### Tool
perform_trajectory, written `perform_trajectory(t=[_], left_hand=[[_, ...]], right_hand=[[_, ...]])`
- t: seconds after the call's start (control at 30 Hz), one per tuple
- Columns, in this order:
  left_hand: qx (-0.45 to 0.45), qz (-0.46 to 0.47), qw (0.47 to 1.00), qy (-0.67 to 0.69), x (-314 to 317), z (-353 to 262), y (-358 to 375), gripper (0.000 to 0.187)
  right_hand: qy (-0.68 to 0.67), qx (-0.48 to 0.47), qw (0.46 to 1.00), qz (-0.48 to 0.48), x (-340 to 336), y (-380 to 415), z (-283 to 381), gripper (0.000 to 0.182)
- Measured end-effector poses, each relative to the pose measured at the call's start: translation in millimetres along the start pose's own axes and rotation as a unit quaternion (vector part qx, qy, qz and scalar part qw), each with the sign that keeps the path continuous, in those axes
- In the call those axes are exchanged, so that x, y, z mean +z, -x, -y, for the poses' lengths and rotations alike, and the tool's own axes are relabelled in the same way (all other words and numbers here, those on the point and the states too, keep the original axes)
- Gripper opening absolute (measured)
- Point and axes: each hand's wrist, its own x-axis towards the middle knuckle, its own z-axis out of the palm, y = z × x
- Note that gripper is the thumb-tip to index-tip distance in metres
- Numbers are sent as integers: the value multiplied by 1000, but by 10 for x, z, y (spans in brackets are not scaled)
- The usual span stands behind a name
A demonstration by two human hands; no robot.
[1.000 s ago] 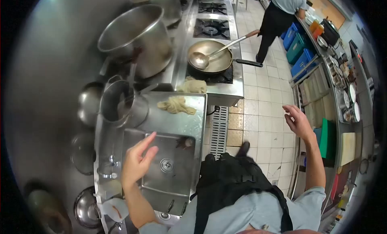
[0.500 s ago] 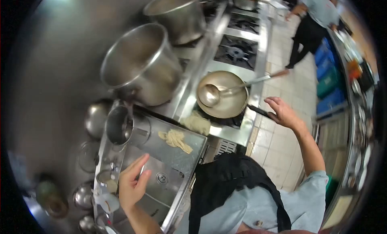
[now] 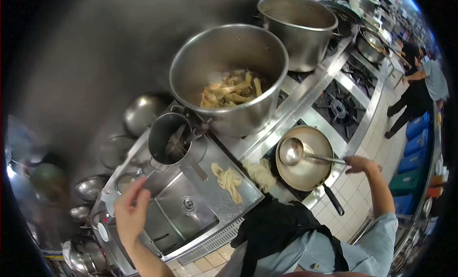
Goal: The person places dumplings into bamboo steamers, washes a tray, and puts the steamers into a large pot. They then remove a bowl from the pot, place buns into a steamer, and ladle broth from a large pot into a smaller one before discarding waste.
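My right hand [image 3: 360, 164] is closed around the handle end of a metal ladle [image 3: 292, 152]. The ladle's bowl rests inside a light-coloured frying pan [image 3: 312, 169] on the stove, whose black handle points toward the lower right. My left hand [image 3: 131, 210] is raised beside the sink [image 3: 186, 224], fingers apart, holding nothing. Near it stands a deep metal pot [image 3: 160, 138] with utensils in it. A crumpled cloth [image 3: 228, 181] lies on the steel counter, and another cloth [image 3: 260, 174] sits beside the pan.
A large stockpot [image 3: 229, 115] holding pieces of food stands behind the counter, with a second tall pot [image 3: 300, 43] beyond. Bare burners [image 3: 338, 108] lie past the pan. A person [image 3: 420, 86] stands in the aisle at the right, near blue bins [image 3: 415, 142].
My right hand has gone from beside the pan's handle to the ladle's handle and closed on it. The view has shifted, and food inside the large stockpot now shows.
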Motion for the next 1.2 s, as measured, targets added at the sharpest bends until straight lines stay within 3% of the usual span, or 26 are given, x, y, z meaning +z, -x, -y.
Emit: perform_trajectory(t=[0.07, 0.23, 0.3, 0.5, 0.57, 0.6, 0.63, 0.67, 0.7, 0.77, 0.83, 0.9, 0.97, 1.03, 1.1, 1.2], left_hand=[[-7, -23, 999, 44, -3, -15, -456, 37], [87, -39, 991, 91, 98, -191, -1637, 39], [111, -34, 993, -8, 126, -489, -2074, 49], [146, -60, 981, -112, 503, -739, -3637, 71], [106, 1, 977, -184, 676, -959, -3982, 71], [88, 23, 981, -169, 836, -888, -4288, 69], [69, 44, 985, -154, 992, -805, -4556, 66], [70, 48, 985, -153, 1080, -893, -4640, 66], [92, 52, 976, -189, 1199, -996, -4664, 60], [112, 60, 966, -226, 1337, -1042, -4710, 54], [120, 4, 953, -277, 1500, -1108, -4764, 49], [127, 9, 958, -259, 1548, -1146, -4787, 50], [126, 9, 961, -247, 1571, -1217, -4661, 51], [128, -52, 965, -223, 1535, -1210, -4508, 47], [132, -54, 965, -220, 1536, -1212, -4482, 47], [142, -54, 968, -201, 1508, -1163, -4552, 47]], right_hand=[[-45, 57, 997, 13, -162, 137, 245, 68], [-98, 114, 988, 44, -218, 311, 451, 42], [-140, 121, 982, 39, -297, 570, 633, 36], [-250, 192, 941, -119, -55, 1326, 1187, 28], [-315, 195, 899, -234, 218, 1440, 1343, 31], [-316, 199, 898, -232, 335, 1453, 1421, 31], [-349, 220, 859, -302, 446, 1435, 1509, 36], [-379, 240, 813, -370, 494, 1409, 1593, 41], [-379, 243, 813, -368, 454, 1367, 1722, 41], [-488, 186, 681, -514, 361, 1261, 1961, 44], [-502, 150, 667, -530, 342, 1221, 1999, 51], [-633, 82, 643, -422, -51, 1267, 2225, 52], [-682, 80, 660, -306, -115, 1329, 2249, 52], [-705, 51, 627, -327, -157, 1356, 2303, 48], [-706, 82, 594, -377, -302, 1460, 2294, 48], [-674, 92, 621, -390, -244, 1446, 2285, 48]])
